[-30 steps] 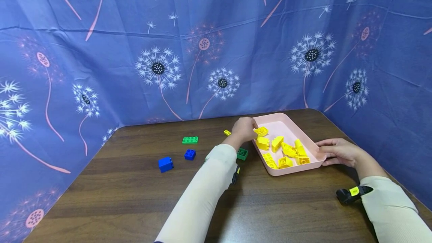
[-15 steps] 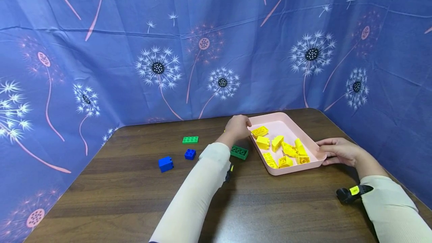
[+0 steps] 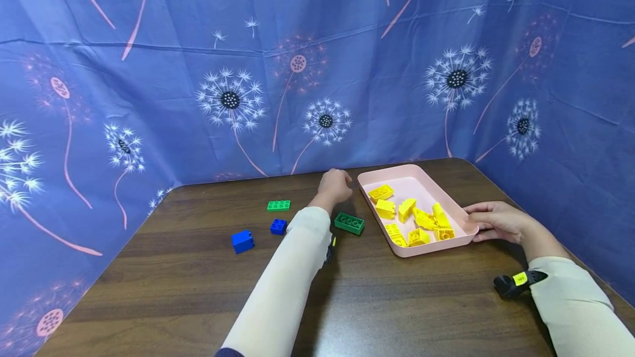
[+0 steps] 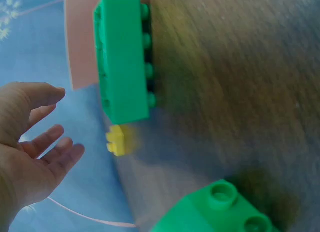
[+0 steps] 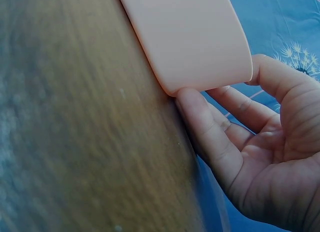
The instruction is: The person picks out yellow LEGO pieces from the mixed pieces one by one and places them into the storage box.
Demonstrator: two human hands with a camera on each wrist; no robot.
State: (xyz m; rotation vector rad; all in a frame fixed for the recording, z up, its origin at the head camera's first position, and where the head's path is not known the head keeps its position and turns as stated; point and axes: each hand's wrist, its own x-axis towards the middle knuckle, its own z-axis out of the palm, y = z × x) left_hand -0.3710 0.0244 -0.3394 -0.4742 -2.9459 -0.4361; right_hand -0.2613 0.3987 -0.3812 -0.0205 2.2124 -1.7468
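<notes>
My left hand (image 3: 334, 186) is above the table, its fingers loosely bent and holding nothing. In the left wrist view, a small yellow brick (image 4: 116, 141) lies near its fingertips; the hand hides it in the head view. Closer to me is a dark green brick (image 3: 349, 223), hollow side up. My right hand (image 3: 501, 221) holds the near right corner of a pink tray (image 3: 443, 244), thumb low on the corner and a finger at the rim. Several yellow bricks (image 3: 386, 209) lie in the tray, one (image 3: 381, 192) close to its left wall.
Left of my left arm are a light green flat brick (image 3: 279, 205), a small blue brick (image 3: 278, 227) and a larger blue brick (image 3: 242, 242). Another green piece with studs (image 4: 215, 207) shows low in the left wrist view. A blue patterned cloth (image 3: 317, 70) hangs behind the table.
My left hand has let go of a yellow brick inside the tray and moved left, out over the table. The dark green brick is now fully uncovered. My right hand stays at the tray corner.
</notes>
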